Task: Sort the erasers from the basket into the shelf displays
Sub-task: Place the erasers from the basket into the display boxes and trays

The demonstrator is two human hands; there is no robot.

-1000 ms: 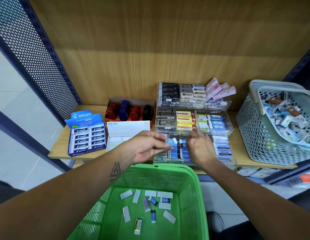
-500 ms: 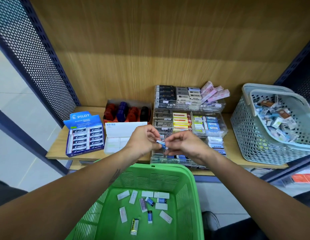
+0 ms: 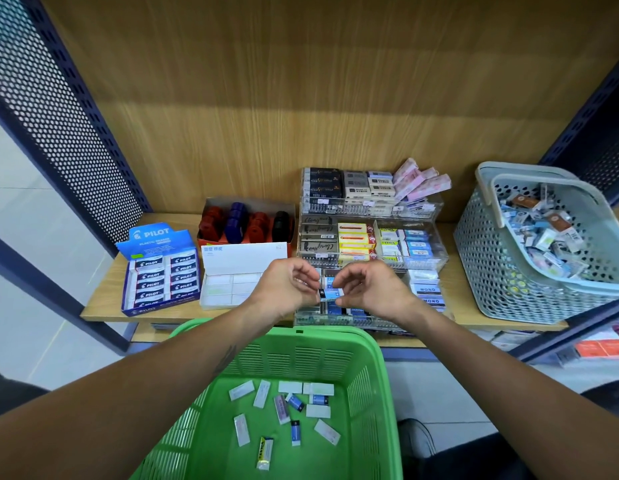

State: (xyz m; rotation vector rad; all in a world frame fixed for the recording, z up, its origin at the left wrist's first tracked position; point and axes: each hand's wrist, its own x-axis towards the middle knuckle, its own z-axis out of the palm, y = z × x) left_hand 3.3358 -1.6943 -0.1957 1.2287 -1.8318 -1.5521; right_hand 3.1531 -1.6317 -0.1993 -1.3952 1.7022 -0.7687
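A: What's behind the shelf board (image 3: 100, 308)?
B: A wood-grain back panel (image 3: 301, 98), with a bright band of light across it

A: And the sides?
B: Dark blue perforated metal panels at nine (image 3: 58, 126) and three o'clock; pale floor tiles (image 3: 34, 237) at eight

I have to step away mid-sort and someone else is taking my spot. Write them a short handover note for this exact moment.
Hands: left hand and right hand together pinch one blue-sleeved eraser, held in front of the lowest tier of the clear tiered display on the shelf.
Things: green basket sits below the shelf edge with about a dozen loose erasers on its bottom, mostly white-sleeved, a few blue, one yellow-and-black eraser.
Done: the display tiers already hold rows of erasers.
Left: slot the held eraser among the blue ones, then sort the remaining basket erasers.
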